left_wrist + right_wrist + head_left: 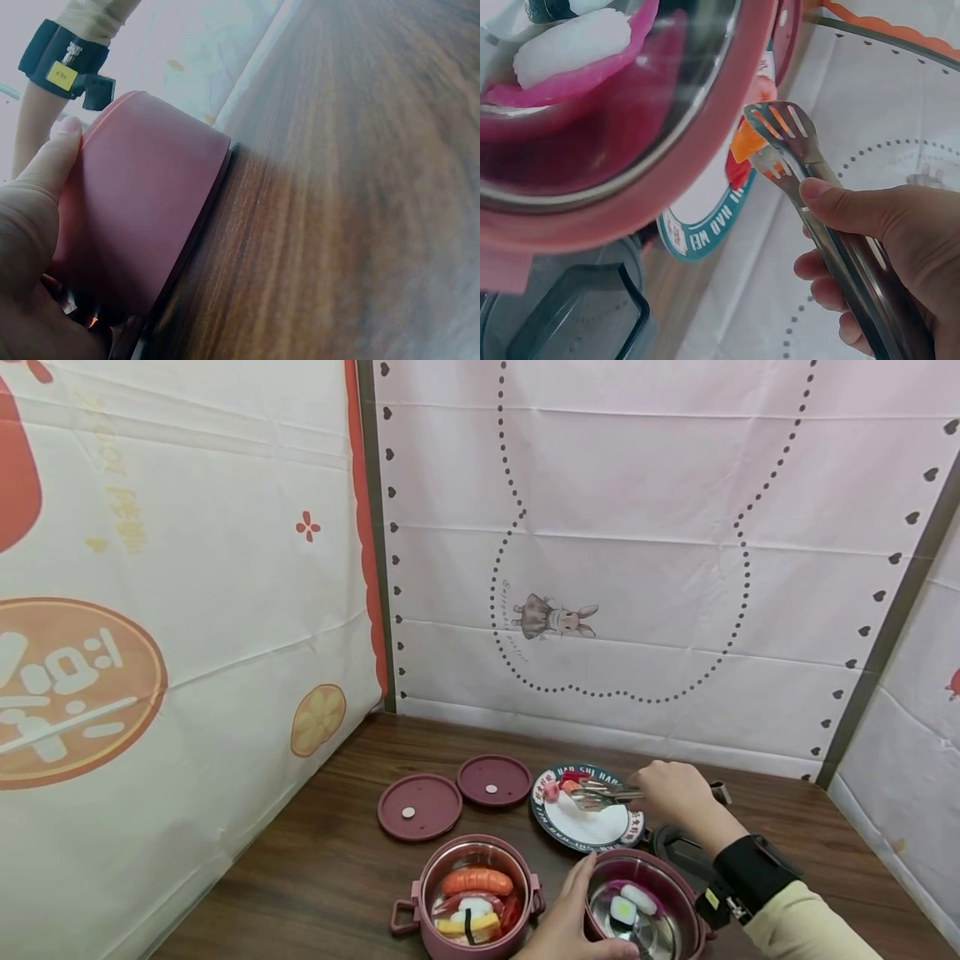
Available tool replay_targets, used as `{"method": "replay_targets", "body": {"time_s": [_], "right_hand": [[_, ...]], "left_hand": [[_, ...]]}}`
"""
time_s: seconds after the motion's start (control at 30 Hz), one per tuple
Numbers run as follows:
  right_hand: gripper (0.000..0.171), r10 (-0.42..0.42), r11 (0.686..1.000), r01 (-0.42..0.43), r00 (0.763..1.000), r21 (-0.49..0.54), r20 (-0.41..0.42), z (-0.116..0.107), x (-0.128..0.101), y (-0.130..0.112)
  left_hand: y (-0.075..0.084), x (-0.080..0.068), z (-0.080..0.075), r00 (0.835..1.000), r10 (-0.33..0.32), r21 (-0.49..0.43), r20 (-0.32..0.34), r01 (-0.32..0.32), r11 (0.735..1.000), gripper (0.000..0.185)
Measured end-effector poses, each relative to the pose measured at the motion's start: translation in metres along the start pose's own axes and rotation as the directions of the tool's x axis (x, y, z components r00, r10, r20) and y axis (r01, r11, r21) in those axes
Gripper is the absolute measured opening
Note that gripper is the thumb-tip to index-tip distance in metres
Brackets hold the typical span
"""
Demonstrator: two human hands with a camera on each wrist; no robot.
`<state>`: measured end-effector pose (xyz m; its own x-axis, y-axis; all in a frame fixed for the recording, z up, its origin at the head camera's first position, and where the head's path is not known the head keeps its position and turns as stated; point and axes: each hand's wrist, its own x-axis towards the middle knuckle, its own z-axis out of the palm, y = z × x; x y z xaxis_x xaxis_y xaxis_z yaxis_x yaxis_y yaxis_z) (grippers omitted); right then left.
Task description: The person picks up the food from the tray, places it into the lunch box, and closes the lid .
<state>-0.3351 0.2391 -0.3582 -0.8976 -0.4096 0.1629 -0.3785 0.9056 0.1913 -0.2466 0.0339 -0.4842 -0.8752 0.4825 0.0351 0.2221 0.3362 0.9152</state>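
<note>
Two pink steel-lined pots stand at the table's front. The left pot [468, 893] holds a toy sausage and other toy food. The right pot [645, 906] holds toy sushi pieces [570, 45]. My left hand [585, 893] grips the right pot's side, thumb [45, 172] against its pink wall [135, 217]. My right hand [656, 785] holds metal tongs [603, 793] over a white plate [592, 831] with toy food. In the right wrist view the tong tips [784, 139] clasp an orange toy piece [742, 144] above the plate [705, 217].
Two round pink lids [419, 807] [494, 780] lie left of the plate. A dark grey container [678, 852] [577, 315] sits between plate and right pot. Printed cloth walls enclose the brown wooden table [322, 860] on the left, back and right.
</note>
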Motion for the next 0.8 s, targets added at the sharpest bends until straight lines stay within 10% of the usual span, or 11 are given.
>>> {"method": "replay_targets", "body": {"time_s": [0.8], "right_hand": [[0.044, 0.106, 0.99, -0.079, 0.962, 0.115, -0.251, -0.021, -0.111, 0.011]], "left_hand": [[0.004, -0.004, -0.001, 1.0, -0.011, -0.012, -0.009, 0.011, 1.0, 0.102]]}}
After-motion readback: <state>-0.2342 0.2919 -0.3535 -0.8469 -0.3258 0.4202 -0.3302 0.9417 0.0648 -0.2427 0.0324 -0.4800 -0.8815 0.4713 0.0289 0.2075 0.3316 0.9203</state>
